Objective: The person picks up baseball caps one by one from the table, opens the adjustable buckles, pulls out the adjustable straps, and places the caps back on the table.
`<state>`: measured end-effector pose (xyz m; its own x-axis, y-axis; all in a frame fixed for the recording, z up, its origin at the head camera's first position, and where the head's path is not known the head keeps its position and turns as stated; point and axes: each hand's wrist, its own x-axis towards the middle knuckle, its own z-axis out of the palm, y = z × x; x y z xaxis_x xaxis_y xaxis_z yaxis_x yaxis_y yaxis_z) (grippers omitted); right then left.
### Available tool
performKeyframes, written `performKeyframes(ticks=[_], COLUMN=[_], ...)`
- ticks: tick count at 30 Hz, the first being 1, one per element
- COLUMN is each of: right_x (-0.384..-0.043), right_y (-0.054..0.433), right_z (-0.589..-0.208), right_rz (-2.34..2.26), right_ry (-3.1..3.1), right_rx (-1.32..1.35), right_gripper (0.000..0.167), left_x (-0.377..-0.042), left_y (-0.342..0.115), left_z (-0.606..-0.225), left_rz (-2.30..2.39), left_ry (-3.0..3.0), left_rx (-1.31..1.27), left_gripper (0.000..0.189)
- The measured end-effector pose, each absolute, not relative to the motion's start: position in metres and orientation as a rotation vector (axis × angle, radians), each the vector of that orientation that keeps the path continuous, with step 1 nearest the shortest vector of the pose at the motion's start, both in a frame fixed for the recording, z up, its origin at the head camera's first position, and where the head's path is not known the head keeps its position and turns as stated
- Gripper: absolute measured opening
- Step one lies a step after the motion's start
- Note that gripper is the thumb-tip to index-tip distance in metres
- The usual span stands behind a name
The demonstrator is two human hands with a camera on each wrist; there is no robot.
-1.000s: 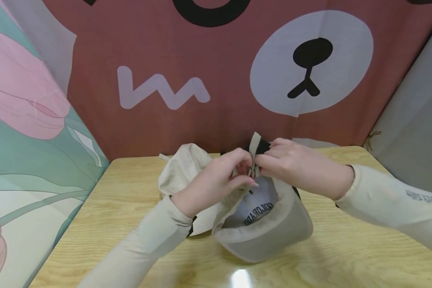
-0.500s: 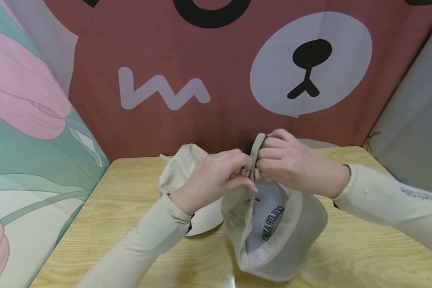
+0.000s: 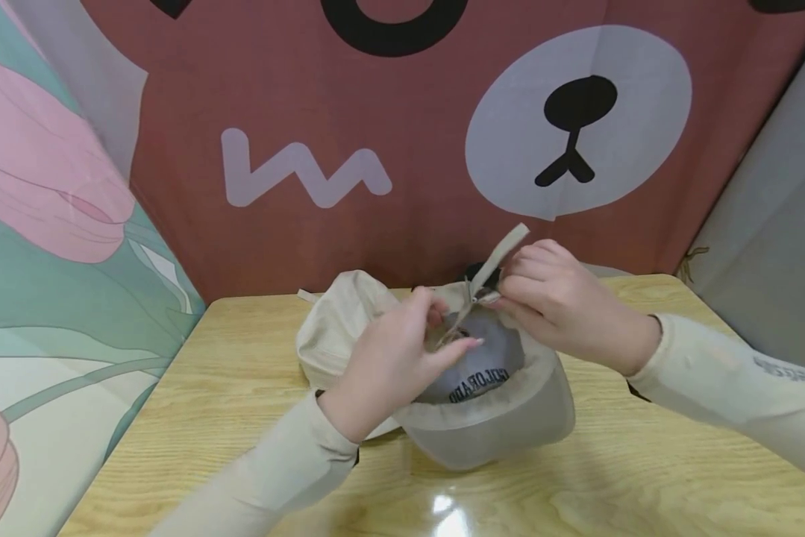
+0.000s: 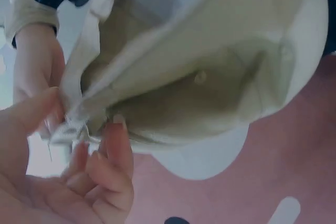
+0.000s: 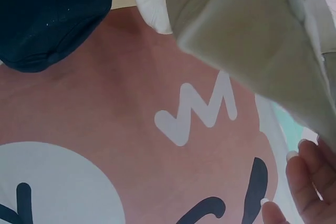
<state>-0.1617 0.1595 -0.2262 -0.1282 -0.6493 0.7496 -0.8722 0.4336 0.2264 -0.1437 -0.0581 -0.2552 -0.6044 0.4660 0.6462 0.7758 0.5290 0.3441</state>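
Note:
A beige cap (image 3: 496, 429) is turned with its inside and brim toward me in the head view; dark lettering shows on the lining. Its thin fabric strap (image 3: 503, 253) sticks up to the right from a small buckle. My right hand (image 3: 563, 298) pinches the strap beside that buckle. Thumb and forefinger apart, my left hand (image 3: 405, 354) is at the left side of the cap's back opening. The left wrist view has the left hand (image 4: 79, 177) with fingertips close to the buckle (image 4: 71, 129) and the beige cloth. Fingertips (image 5: 310, 182) show at the right wrist view's edge.
A cream cap (image 3: 345, 321) rests on the wooden table (image 3: 241, 418), behind my left hand. Farther back is a dark cap (image 5: 52, 19), mostly hidden in the head view. A printed cloth (image 3: 308, 246) hangs behind the table.
The cap's brim swung down to the right, then came back up. My left thumb and forefinger have parted from the strap. The strap now slants up to the right, more of it showing.

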Motion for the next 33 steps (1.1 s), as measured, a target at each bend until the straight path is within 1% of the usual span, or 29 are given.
performKeyframes(ticks=[4, 6, 9, 12, 16, 19, 23, 30, 33], right_x=[-0.159, -0.157, -0.153, -0.152, -0.153, -0.153, -0.152, -0.151, -0.152], right_y=[0.158, 0.158, 0.158, 0.159, 0.158, 0.157, 0.157, 0.157, 0.156], right_z=[-0.227, -0.227, -0.227, -0.226, -0.225, -0.226, -0.229, -0.235, -0.236], right_rz=[0.347, 0.349, 0.338, 0.269, 0.161, 0.125, 0.126, 0.280, 0.270], right_ry=[-1.833, -1.828, -1.824, -1.822, -1.767, -1.734, -1.778, -1.883, -1.863], right_rx=[1.267, 1.241, 1.193, 1.181, 1.231, 1.258, 1.241, 1.174, 1.175], right_gripper=[0.042, 0.041, 0.041, 0.035, 0.027, 0.025, 0.028, 0.041, 0.040], left_x=[-0.144, -0.146, -0.150, -0.152, -0.153, -0.154, -0.156, -0.156, -0.154], left_y=[-0.059, -0.059, -0.060, -0.061, -0.062, -0.064, -0.064, -0.062, -0.062], left_z=[-0.259, -0.260, -0.260, -0.258, -0.257, -0.258, -0.261, -0.266, -0.265], left_rz=[-0.739, -0.735, -0.759, -0.770, -0.770, -0.762, -0.698, -0.596, -0.591], left_ry=[-2.198, -2.119, -2.026, -1.990, -1.977, -1.971, -1.936, -1.909, -1.931], left_rx=[-1.048, -1.051, -1.056, -1.051, -1.048, -1.056, -1.067, -1.067, -1.069], left_gripper=[0.010, 0.006, 0.008, 0.009, 0.014, 0.017, 0.017, 0.020, 0.020])
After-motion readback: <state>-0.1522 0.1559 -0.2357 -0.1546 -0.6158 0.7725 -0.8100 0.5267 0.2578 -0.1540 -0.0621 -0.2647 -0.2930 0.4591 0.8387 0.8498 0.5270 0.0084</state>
